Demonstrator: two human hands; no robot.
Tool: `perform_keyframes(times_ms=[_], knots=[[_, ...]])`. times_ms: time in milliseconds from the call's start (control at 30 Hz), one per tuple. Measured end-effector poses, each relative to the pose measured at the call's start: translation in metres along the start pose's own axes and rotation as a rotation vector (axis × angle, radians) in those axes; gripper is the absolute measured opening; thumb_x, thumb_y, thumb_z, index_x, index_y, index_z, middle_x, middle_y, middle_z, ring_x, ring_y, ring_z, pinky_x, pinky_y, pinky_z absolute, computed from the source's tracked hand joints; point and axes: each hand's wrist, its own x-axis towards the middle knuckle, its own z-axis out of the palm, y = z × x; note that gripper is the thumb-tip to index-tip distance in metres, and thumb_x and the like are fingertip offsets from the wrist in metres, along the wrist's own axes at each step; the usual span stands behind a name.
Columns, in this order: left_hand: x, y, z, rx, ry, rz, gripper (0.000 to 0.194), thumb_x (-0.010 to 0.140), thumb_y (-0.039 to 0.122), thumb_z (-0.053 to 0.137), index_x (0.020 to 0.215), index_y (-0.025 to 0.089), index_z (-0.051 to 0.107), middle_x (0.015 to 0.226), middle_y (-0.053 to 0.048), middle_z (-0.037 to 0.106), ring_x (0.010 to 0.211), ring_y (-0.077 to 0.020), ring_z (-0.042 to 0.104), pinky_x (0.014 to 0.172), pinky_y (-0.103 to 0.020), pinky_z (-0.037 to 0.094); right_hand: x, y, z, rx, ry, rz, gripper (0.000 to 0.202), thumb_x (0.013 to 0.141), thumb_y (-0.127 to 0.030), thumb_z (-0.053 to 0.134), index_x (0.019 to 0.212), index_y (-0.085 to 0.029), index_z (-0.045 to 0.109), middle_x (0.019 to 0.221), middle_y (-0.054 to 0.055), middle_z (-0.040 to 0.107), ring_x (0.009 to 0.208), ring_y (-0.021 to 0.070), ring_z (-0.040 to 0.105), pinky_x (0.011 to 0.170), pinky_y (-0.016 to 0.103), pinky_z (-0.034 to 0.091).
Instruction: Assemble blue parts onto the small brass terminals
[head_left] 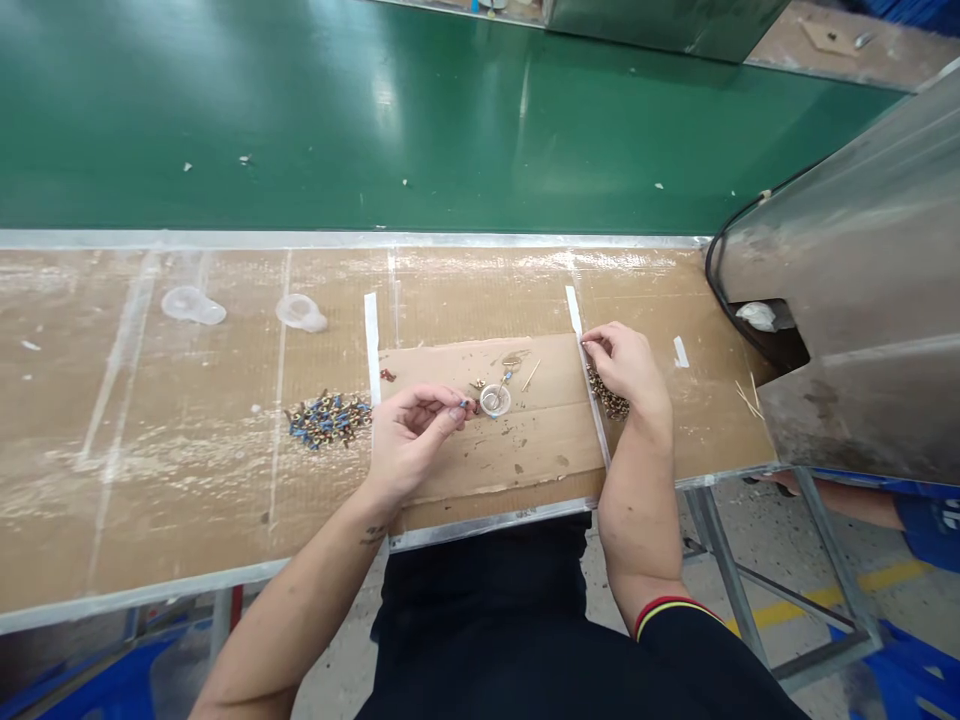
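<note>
Between the thumb and fingertips of my left hand (405, 435) is a small part with a blue piece (463, 404) on it, held just left of a little clear cup (495, 401). My right hand (628, 368) has its thumb and fingers pinched together above a pile of small brass-coloured parts (613, 400). Whatever those fingers hold, if anything, is too small to make out. Beyond my left hand, to the left, lies a heap of brass parts with blue pieces (328, 418). A cardboard sheet (450, 480) with dark stains lies under the cup.
A thin wooden stick (531, 375) and small red bits (388, 375) rest on the cardboard. Two translucent plastic pieces (193, 305) (300, 312) lie at the left. A green surface (300, 120) runs behind the table; a metal housing (862, 300) with a black cable (712, 265) stands right.
</note>
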Motion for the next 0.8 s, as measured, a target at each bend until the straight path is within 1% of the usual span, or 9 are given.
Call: perform_keyframes(times_ms=[67, 133, 233, 300, 400, 500, 633, 733, 800], knots=[[0.0, -0.001, -0.001, 0.022, 0.008, 0.006, 0.024, 0.074, 0.036, 0.087, 0.078, 0.017, 0.074, 0.076, -0.006, 0.075, 0.064, -0.0135, 0.07, 0.057, -0.021, 0.058, 0.001, -0.001, 0.001, 0.008, 0.041, -0.026, 0.017, 0.084, -0.02, 0.055, 0.082, -0.02, 0.072, 0.084, 0.008, 0.072, 0.08, 0.0232, 0.063, 0.078, 0.039, 0.05], [0.0, -0.002, -0.001, 0.032, 0.012, 0.017, 0.024, 0.075, 0.036, 0.086, 0.079, 0.017, 0.073, 0.076, -0.006, 0.073, 0.062, -0.0124, 0.068, 0.057, -0.021, 0.058, 0.002, -0.009, 0.0, 0.058, 0.107, -0.054, 0.018, 0.087, -0.02, 0.053, 0.085, -0.019, 0.071, 0.084, 0.008, 0.071, 0.078, 0.0213, 0.063, 0.074, 0.035, 0.049], [-0.001, -0.001, 0.001, 0.029, 0.016, 0.029, 0.024, 0.073, 0.035, 0.087, 0.078, 0.017, 0.073, 0.076, -0.005, 0.073, 0.064, -0.0125, 0.068, 0.058, -0.022, 0.059, -0.003, -0.037, -0.004, 0.206, 0.243, -0.12, 0.019, 0.095, -0.025, 0.053, 0.092, -0.02, 0.071, 0.086, 0.005, 0.07, 0.073, 0.017, 0.061, 0.066, 0.03, 0.047], [-0.002, 0.001, 0.003, 0.047, 0.024, 0.023, 0.025, 0.072, 0.036, 0.088, 0.077, 0.017, 0.073, 0.076, -0.005, 0.074, 0.065, -0.0136, 0.07, 0.058, -0.022, 0.06, -0.009, -0.062, -0.003, 0.309, 0.282, -0.21, 0.018, 0.098, -0.03, 0.056, 0.093, -0.021, 0.071, 0.087, 0.004, 0.07, 0.073, 0.016, 0.062, 0.064, 0.03, 0.048], [-0.003, 0.002, 0.006, 0.087, 0.026, 0.01, 0.027, 0.071, 0.037, 0.089, 0.081, 0.016, 0.075, 0.075, -0.006, 0.076, 0.065, -0.0157, 0.073, 0.058, -0.023, 0.061, -0.022, -0.097, 0.002, 0.443, 0.27, -0.4, 0.014, 0.099, -0.028, 0.059, 0.092, -0.024, 0.071, 0.084, 0.002, 0.07, 0.077, 0.0165, 0.065, 0.067, 0.031, 0.051], [-0.003, 0.001, 0.007, 0.103, 0.011, 0.042, 0.026, 0.074, 0.038, 0.088, 0.082, 0.016, 0.077, 0.075, -0.006, 0.077, 0.067, -0.0171, 0.075, 0.059, -0.024, 0.063, -0.032, -0.118, 0.011, 0.517, 0.225, -0.529, 0.013, 0.1, -0.023, 0.059, 0.096, -0.024, 0.071, 0.084, 0.001, 0.072, 0.078, 0.0161, 0.067, 0.066, 0.03, 0.053], [-0.004, 0.0, 0.007, 0.102, -0.013, 0.102, 0.02, 0.077, 0.034, 0.086, 0.08, 0.017, 0.077, 0.082, -0.008, 0.079, 0.074, -0.0172, 0.076, 0.065, -0.024, 0.064, -0.039, -0.128, 0.018, 0.498, 0.206, -0.592, 0.011, 0.1, -0.026, 0.06, 0.096, -0.025, 0.071, 0.085, 0.002, 0.072, 0.078, 0.0174, 0.068, 0.066, 0.033, 0.055], [-0.004, 0.001, 0.007, 0.098, -0.042, 0.138, 0.016, 0.079, 0.031, 0.084, 0.081, 0.018, 0.077, 0.086, -0.008, 0.078, 0.08, -0.0176, 0.077, 0.07, -0.026, 0.065, -0.041, -0.129, 0.02, 0.473, 0.211, -0.623, 0.008, 0.098, -0.022, 0.062, 0.098, -0.025, 0.07, 0.085, 0.002, 0.072, 0.079, 0.0176, 0.067, 0.068, 0.034, 0.056], [-0.004, 0.001, 0.007, 0.1, -0.041, 0.168, 0.013, 0.081, 0.029, 0.083, 0.081, 0.018, 0.076, 0.086, -0.008, 0.078, 0.08, -0.0165, 0.077, 0.072, -0.025, 0.065, -0.042, -0.13, 0.02, 0.462, 0.213, -0.626, 0.01, 0.097, -0.019, 0.063, 0.099, -0.025, 0.07, 0.085, 0.002, 0.072, 0.078, 0.0173, 0.067, 0.068, 0.034, 0.057]])
